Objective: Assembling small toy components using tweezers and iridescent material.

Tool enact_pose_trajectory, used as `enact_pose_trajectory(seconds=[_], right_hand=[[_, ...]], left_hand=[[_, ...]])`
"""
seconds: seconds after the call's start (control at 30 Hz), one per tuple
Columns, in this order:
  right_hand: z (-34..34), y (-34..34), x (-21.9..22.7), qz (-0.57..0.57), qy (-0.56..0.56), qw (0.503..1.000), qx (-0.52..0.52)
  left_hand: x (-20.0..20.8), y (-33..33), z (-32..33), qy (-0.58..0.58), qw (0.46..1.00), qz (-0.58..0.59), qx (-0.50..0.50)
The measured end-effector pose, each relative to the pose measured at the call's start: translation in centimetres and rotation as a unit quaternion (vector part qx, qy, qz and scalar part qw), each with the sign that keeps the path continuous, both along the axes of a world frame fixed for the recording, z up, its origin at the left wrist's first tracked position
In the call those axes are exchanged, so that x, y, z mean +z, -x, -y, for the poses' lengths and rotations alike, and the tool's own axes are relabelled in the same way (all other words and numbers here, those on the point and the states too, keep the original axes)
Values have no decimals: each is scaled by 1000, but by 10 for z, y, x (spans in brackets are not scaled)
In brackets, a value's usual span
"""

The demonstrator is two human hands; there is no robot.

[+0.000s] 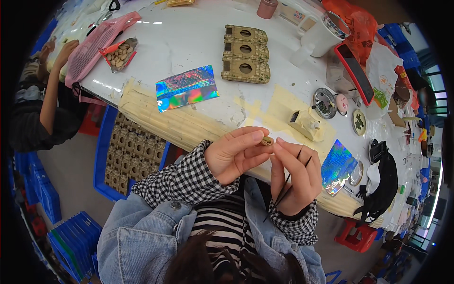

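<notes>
My left hand (236, 154) pinches a small oval green-and-tan part (267, 141) between thumb and fingertips, just past the table's near edge. The fingertips of my right hand (299, 175) meet the same part from the other side. Black tweezers (285, 185) are tucked in my right hand, slanting down across the palm. Beyond my hands, a camouflage-patterned block (307, 125) sits on the taped table top. Three joined camouflage housings (246, 62), each with a round hole, lie farther back. What detail the small part carries is too fine to tell.
Shiny holographic pouches (187, 89) lie left and right of my hands. Round dishes (324, 103) of tiny pieces, a red-cased phone (354, 73) and a white mug (326, 34) stand at right. Below left is a blue crate (100, 156) of housings; another person's arm (49, 102) is far left.
</notes>
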State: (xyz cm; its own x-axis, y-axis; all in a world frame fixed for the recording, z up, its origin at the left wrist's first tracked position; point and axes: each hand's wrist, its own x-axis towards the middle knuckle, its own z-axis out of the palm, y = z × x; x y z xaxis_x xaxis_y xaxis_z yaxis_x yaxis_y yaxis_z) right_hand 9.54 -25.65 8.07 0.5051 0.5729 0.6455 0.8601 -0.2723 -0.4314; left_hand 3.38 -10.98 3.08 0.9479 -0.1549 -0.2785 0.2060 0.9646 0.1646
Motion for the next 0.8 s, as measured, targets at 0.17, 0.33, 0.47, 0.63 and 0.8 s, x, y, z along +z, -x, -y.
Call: enact_pose_trajectory(seconds=[0.17, 0.33, 0.47, 0.63, 0.8], right_hand=[[-4, -3, 7, -117, 6, 993, -1], [3, -5, 4, -232, -8, 971, 54], [9, -7, 2, -381, -23, 919, 99], [17, -12, 6, -497, -9, 852, 165], [17, -9, 9, -460, 11, 877, 140]], left_hand=[[3, 2, -3, -43, 999, 21, -24], [2, 4, -5, -77, 995, 42, -48], [-1, 7, -12, -114, 988, 70, -83], [1, 11, -21, -166, 974, 93, -120], [2, 11, -21, -174, 973, 86, -125]])
